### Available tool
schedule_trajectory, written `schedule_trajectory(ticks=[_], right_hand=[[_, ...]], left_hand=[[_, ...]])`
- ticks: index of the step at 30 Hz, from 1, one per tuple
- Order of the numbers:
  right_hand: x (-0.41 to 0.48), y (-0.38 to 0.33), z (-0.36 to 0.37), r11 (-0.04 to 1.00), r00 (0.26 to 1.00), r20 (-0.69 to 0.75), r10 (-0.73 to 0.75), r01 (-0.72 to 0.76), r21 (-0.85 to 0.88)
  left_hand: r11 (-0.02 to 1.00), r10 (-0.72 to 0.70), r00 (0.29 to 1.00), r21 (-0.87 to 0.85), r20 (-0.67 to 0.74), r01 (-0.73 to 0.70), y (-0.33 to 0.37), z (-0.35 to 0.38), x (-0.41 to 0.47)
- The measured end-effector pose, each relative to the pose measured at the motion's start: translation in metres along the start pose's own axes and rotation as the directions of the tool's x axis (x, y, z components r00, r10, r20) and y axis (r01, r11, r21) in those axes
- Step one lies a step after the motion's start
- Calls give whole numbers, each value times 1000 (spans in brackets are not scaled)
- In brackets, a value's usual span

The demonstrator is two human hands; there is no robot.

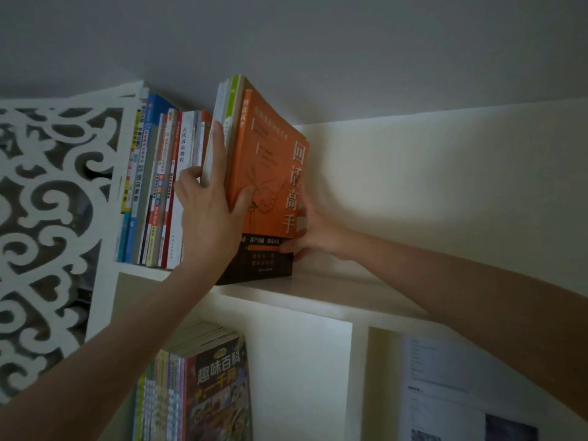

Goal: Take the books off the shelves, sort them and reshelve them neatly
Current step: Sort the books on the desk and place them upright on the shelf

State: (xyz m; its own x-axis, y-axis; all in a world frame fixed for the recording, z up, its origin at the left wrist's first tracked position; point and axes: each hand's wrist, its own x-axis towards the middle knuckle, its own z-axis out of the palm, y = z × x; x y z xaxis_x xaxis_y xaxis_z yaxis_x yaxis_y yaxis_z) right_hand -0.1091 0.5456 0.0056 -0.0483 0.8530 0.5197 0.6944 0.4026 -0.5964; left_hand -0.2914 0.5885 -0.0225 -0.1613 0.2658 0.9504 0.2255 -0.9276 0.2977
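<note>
Books [216, 393] with glossy cartoon covers stand in the lower cubby [302, 377]. Above, the left hand [210, 202] has its grip clamped on a bundle [270, 160] of slim paperbacks, thumb on the orange front cover. The right hand [318, 233] pinches that cover's far edge. The bundle stands on the flat white top shelf [334, 291], beside a row [159, 186] of upright spines and a scroll-cut fretwork panel [47, 202].

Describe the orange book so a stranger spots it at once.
Look at the white bookcase's top shelf. The orange book is the rightmost in its row. Only it shows a whole cover: orange with big pale characters, black at the bottom.
</note>
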Motion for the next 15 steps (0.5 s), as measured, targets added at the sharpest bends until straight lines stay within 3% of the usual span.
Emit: schedule_trajectory(ticks=[11, 15], right_hand=[[18, 11, 12, 990, 995, 95, -24, 37, -139], [20, 18, 14, 941, 993, 115, -11, 49, -334]], left_hand=[[991, -129, 991, -29, -42, 128, -24, 3, 8], [993, -102, 993, -62, -53, 99, -21, 10, 4]])
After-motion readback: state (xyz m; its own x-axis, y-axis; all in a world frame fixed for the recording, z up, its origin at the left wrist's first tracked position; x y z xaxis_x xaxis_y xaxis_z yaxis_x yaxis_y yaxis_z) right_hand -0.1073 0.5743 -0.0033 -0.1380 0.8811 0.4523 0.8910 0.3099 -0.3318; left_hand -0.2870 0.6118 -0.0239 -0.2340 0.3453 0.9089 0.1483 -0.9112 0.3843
